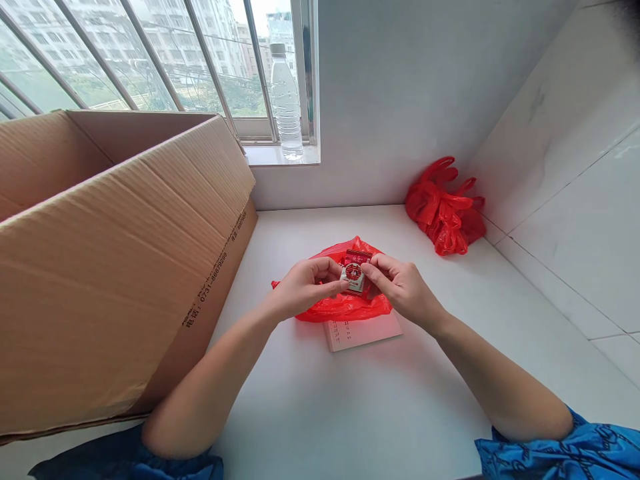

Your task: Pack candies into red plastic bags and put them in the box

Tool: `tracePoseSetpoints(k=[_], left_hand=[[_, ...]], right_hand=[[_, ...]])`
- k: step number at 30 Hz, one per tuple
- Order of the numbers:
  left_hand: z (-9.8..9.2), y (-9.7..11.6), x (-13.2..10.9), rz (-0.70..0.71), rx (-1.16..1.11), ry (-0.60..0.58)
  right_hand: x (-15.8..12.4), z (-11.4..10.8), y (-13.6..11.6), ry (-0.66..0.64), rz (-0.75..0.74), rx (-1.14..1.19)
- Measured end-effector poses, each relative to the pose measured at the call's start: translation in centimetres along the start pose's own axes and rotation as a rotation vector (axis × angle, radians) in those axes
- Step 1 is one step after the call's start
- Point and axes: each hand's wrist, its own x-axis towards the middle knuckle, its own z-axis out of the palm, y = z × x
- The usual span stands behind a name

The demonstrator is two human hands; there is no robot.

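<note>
Between my two hands is a small red and white packet [355, 272] with a round emblem on its front. My left hand [310, 285] pinches its left edge between thumb and fingers. On the other side, my right hand [400, 287] grips the right edge the same way. Just beneath the packet, a red plastic bag [345, 310] lies spread out on the white surface; what it contains is hidden. Partly covered by that bag is a pale pink booklet or flat box [367, 335] with dark writing along its left side.
A large open cardboard box [125, 267] takes up the left side. On the window sill stands a clear plastic bottle [287, 107] near metal bars. Another red plastic bag [445, 210], bunched up, sits in the back right corner against the tiled wall [575, 220].
</note>
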Motion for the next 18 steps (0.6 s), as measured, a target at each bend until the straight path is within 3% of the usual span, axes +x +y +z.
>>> tracePoseSetpoints(k=[6,18], left_hand=[[-0.47,0.01,-0.02,-0.022,-0.038,-0.11],[-0.42,0.08,0.02,-0.012,-0.001,-0.089]], right_hand=[[0.35,-0.05,0.74,-0.056,0.029,0.122],[0.12,-0.02,0.35,-0.004,0.021,0.054]])
